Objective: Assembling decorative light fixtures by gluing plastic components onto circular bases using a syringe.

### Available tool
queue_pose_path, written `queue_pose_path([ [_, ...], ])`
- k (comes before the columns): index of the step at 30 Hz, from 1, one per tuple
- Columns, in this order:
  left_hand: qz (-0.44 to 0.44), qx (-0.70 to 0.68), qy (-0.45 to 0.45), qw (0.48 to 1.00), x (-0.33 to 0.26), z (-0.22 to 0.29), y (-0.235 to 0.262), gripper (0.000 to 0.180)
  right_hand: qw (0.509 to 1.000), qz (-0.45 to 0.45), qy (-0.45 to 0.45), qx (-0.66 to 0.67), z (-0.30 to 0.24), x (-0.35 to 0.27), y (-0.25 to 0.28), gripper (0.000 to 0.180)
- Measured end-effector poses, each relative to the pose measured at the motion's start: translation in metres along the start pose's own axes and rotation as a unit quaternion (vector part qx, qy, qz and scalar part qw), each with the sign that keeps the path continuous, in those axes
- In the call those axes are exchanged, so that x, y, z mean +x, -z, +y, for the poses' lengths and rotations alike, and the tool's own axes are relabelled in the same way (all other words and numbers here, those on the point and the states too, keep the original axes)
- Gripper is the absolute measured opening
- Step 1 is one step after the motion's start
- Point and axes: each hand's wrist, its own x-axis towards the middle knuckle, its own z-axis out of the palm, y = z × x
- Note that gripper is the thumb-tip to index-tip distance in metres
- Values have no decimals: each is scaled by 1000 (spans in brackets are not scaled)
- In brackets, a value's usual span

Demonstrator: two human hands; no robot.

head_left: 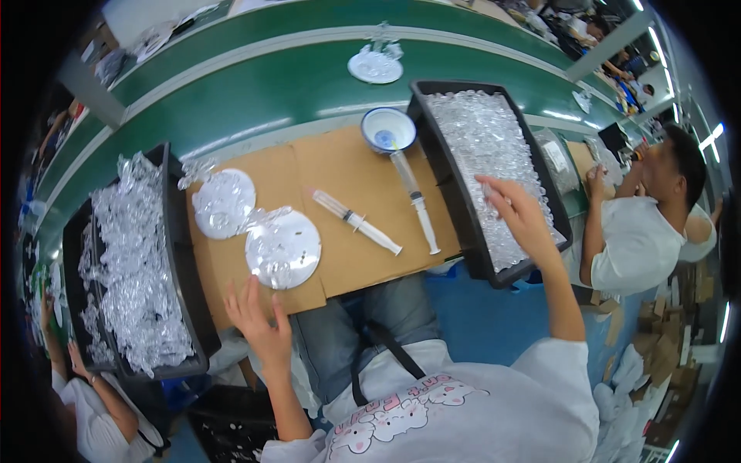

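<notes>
My left hand (262, 324) is open, its fingers spread at the near edge of a white round disc (302, 245) that carries clear plastic pieces. A second white disc (221, 202) with clear parts lies just beyond it. Over a black bin (480, 245) full of small clear pieces (490, 127), my right hand (523, 216) is curled with thumb and forefinger close together. Whatever lies between those fingertips is too small and see-through to make out. Two syringes lie between my hands: one (359, 221) slants on the cardboard, the other (417, 202) points its tip toward a blue-rimmed white bowl (388, 127).
Brown cardboard (340, 166) covers the work surface. On the left, another black bin (185, 266) is heaped with clear plastic parts (139, 270). A green shelf (309, 85) runs behind, bearing another disc (376, 66) with clear pieces. Co-workers sit at right (644, 239) and left (104, 409).
</notes>
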Motion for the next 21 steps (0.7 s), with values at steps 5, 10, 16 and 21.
queue_pose_path([
  [5, 5, -145, 19, 989, -1, 25, 5, 44, 984, -44, -51, 165, -73, -40, -76, 18],
  [10, -8, -170, 14, 985, 1, 18, 0, 46, 969, -197, -4, 151, -80, 5, -160, 20],
  [16, -25, -178, -37, 983, 16, 10, -16, 53, 973, -215, 60, 62, -71, 47, -214, 25],
  [21, -61, -148, -102, 982, 25, 2, -29, 45, 976, -202, 72, 33, -73, 56, -230, 27],
])
